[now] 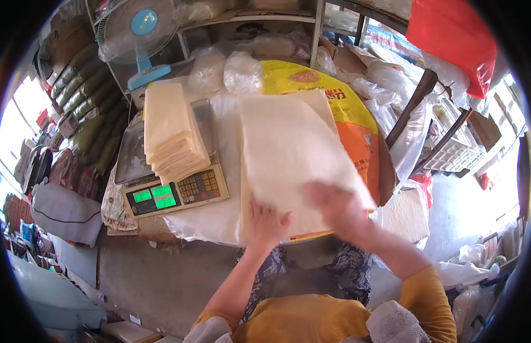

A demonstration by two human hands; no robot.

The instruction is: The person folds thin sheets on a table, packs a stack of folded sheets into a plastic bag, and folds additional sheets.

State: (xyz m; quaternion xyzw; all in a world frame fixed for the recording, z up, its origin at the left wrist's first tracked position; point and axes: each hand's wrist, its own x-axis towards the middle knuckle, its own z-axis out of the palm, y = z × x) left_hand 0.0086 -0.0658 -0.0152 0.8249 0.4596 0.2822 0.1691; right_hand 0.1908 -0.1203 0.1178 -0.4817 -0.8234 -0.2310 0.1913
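A stack of thin cream-coloured sheets (247, 171) lies in front of me on the table. Its top sheet (294, 143) is turned at an angle, with one corner reaching out to the lower right. My left hand (268, 224) rests on the near left part of the stack, fingers extended and thumb apart. Over the near right part of the top sheet is my right hand (337, 208), smeared by motion; whether its fingers grip the sheet cannot be made out. To the left, a pile of folded cream-coloured sheets (173, 128) sits on a digital scale (205, 188) with lit green displays.
A blue fan (144, 23) stands behind the scale. Clear plastic bags (242, 71) sit at the table's back. A yellow and orange printed sack (357, 123) lies under the stack's right side. Dark wooden bars (411, 108) and a white crate (457, 146) are at the right.
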